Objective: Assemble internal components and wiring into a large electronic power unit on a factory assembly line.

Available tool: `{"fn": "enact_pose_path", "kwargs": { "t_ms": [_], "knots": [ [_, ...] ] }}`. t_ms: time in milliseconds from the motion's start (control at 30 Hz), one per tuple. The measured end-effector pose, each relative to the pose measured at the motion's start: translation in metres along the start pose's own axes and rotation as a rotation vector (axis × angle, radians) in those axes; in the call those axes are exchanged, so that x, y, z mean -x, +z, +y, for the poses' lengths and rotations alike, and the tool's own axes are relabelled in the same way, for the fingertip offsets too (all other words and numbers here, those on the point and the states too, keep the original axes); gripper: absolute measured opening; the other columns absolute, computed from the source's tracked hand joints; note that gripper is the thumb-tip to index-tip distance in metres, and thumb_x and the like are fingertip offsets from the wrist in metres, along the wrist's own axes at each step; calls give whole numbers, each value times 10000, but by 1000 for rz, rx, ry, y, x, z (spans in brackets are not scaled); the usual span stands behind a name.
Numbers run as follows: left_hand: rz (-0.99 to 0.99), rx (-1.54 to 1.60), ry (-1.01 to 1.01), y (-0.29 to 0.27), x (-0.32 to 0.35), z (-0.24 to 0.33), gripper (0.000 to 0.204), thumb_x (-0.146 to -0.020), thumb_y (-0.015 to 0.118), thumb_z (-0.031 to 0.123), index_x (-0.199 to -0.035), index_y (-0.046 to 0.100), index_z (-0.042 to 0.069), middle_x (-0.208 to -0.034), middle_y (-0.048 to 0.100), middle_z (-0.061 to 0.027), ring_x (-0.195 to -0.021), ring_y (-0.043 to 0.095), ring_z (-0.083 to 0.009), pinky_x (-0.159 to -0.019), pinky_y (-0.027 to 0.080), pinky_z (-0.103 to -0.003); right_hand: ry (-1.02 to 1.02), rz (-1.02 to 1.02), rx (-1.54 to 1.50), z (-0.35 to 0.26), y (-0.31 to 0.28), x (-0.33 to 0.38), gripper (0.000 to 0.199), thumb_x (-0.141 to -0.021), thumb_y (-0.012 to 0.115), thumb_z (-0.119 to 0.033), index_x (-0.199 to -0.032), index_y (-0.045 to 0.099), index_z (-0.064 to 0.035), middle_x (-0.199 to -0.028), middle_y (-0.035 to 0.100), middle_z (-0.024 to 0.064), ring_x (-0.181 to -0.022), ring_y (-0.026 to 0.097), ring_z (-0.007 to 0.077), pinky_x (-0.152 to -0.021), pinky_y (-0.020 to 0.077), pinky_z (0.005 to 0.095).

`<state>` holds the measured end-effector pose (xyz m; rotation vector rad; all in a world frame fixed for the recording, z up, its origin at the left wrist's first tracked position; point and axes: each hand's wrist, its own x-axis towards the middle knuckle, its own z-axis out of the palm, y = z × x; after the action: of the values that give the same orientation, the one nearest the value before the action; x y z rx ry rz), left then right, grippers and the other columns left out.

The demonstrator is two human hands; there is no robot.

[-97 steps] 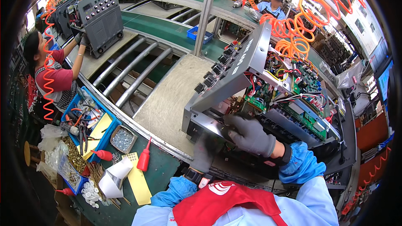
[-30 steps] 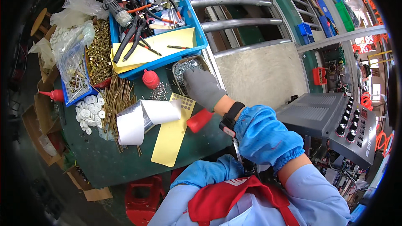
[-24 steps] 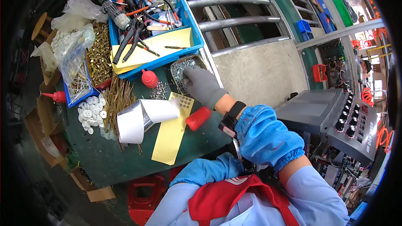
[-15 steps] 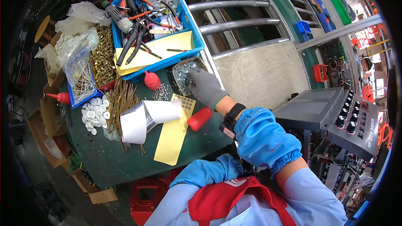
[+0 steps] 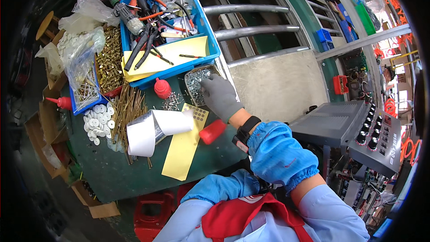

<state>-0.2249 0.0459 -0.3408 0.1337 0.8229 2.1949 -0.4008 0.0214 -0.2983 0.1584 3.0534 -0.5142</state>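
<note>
My right hand [image 5: 220, 97], in a grey glove, reaches into a small tray [image 5: 192, 93] of little silvery metal fasteners. Its fingers are curled together at the tray's near right part, and whatever they pinch is hidden. Of my left arm only the blue sleeve [image 5: 224, 187] shows; the left hand is out of sight behind the right sleeve. Loose small rivet-like pieces [image 5: 171, 101] lie beside the tray, next to a red squeeze bottle [image 5: 162, 88]. A second red bottle [image 5: 212, 131] lies on its side below my right wrist.
A blue crate [image 5: 210, 51] of pliers, a drill and yellow paper stands behind. To the left are brass fasteners [image 5: 109, 62], white discs [image 5: 98, 121] and thin rods [image 5: 130, 112]. A paper roll [image 5: 141, 139] lies over a yellow sheet [image 5: 179, 157]. A grey machine [image 5: 329, 123] stands right.
My right hand stays at the tray with its fingers among the fasteners, shifting only slightly. The view has tilted a little; nothing else has visibly moved.
</note>
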Motion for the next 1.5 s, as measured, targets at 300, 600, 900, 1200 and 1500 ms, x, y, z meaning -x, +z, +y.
{"fn": "enact_pose_path", "kwargs": {
  "t_ms": [300, 600, 900, 1200, 1500],
  "knots": [
    [-53, 19, -27, 24, 17, -8, 354, -1018, 469, 289, -1298, 536, 84, -1173, 624, -92, -1075, 620, -248, -938, 523, -372, 343, -90, -643, -23, -75, 44, 211, -813, 594, -139, -963, 691, -27, -825, 682, 127, -708, 647, 216, -676, 517, 344],
    [-226, 59, -167, 75, 67, -35, 351, -1022, 462, 283, -1298, 536, 79, -1179, 623, -94, -1081, 619, -250, -941, 523, -370, 419, 164, -826, -27, -252, 210, 184, -862, 638, -67, -1020, 655, 25, -810, 651, 47, -725, 595, 84, -663, 491, 246],
    [-422, -606, 64, 88, 73, -26, 223, -1002, 513, 171, -1197, 561, 75, -1178, 603, -101, -1054, 632, -222, -860, 568, -350, 588, 258, -363, 44, -296, 328, 193, -824, 612, -99, -958, 675, 25, -776, 642, 127, -699, 609, 182, -683, 493, 326],
    [-466, -1043, 315, 85, 71, -20, 338, -915, 635, 92, -1239, 540, 63, -1142, 598, -99, -1079, 618, -246, -912, 548, -383, 598, 216, -473, 97, -268, 321, 214, -822, 586, -85, -975, 691, 22, -825, 676, 145, -723, 633, 230, -710, 507, 348],
    [-144, 207, -411, 77, 66, -52, 509, -755, 781, 145, -1213, 582, 47, -1132, 594, -179, -1021, 592, -373, -843, 527, -434, 686, 36, -635, 97, -276, 308, 230, -816, 647, -76, -1022, 710, 4, -856, 689, 90, -703, 622, 173, -644, 516, 320]
  ]
}}
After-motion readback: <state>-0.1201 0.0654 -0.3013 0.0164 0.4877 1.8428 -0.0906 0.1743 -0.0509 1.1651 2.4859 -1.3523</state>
